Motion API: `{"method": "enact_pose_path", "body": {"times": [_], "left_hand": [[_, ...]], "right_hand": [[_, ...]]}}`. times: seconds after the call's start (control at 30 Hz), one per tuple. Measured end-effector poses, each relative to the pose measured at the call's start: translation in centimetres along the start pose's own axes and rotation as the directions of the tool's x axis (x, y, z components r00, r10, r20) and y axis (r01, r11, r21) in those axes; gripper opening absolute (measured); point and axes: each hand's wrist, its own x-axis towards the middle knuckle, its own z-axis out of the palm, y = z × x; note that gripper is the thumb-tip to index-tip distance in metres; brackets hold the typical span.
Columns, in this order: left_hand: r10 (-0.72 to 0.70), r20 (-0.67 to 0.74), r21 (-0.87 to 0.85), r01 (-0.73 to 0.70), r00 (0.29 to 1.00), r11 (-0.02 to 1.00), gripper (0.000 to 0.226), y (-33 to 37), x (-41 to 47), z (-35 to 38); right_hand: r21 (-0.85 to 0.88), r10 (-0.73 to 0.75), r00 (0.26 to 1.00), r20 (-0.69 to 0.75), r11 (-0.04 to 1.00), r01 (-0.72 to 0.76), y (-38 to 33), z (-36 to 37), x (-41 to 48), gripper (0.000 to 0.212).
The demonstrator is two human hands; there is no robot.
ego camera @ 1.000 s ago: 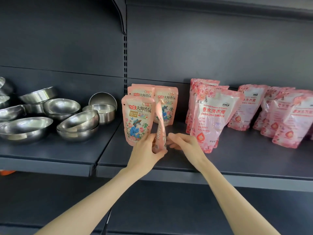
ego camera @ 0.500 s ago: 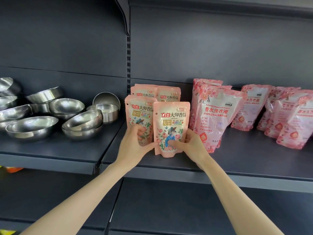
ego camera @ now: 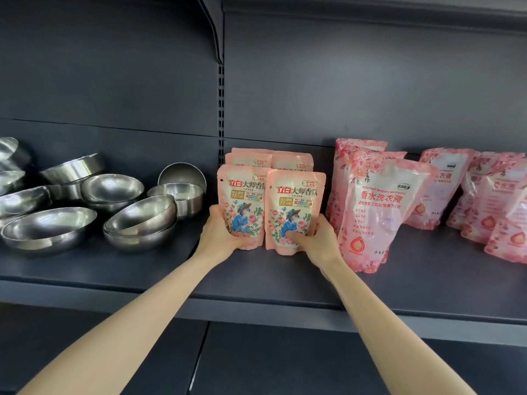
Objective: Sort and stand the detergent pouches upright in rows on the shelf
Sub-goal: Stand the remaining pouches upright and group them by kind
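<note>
Two small peach pouches stand upright side by side on the dark shelf (ego camera: 271,283). My left hand (ego camera: 221,235) grips the left small pouch (ego camera: 242,201) at its lower left edge. My right hand (ego camera: 316,238) holds the right small pouch (ego camera: 295,206) at its base, thumb across the front. Two more small pouches (ego camera: 271,161) stand right behind them, mostly hidden. To the right a large pink pouch (ego camera: 379,215) leans upright at the head of its row, with more large pink pouches (ego camera: 445,186) further right.
Several steel bowls (ego camera: 139,220) are stacked and scattered on the left shelf section, close to my left hand. A slotted upright post (ego camera: 221,109) divides the two sections. Bare shelf surface lies in front of the pouches up to the front edge.
The right small pouch, held edge-on a second ago, was turned to face forward and now stands beside the left one. Both hands have moved lower onto the pouches.
</note>
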Motion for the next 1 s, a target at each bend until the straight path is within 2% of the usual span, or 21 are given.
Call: {"method": "enact_pose_path", "body": {"times": [0.3,0.5,0.63,1.0], "left_hand": [[-0.02,-0.094,0.067,0.026,0.995,0.997,0.074,-1.9,5.2,1.3],[-0.039,-0.069,0.029,0.041,0.997,0.999,0.076,-2.3,6.3,1.9],[-0.063,-0.018,-0.032,0.063,0.998,0.998,0.078,-2.4,6.3,1.6],[-0.07,-0.041,0.039,0.072,0.997,0.997,0.076,-2.7,7.5,2.1]], "right_hand": [[-0.077,0.054,0.998,-0.029,0.995,-0.056,0.1,1.5,5.3,0.051],[-0.079,0.068,0.997,-0.034,0.994,-0.07,0.2,1.6,6.9,0.053],[-0.115,0.072,0.997,-0.035,0.991,-0.075,0.3,1.6,6.4,0.062],[-0.149,0.048,0.997,-0.064,0.987,-0.057,0.0,1.7,6.4,0.055]]}}
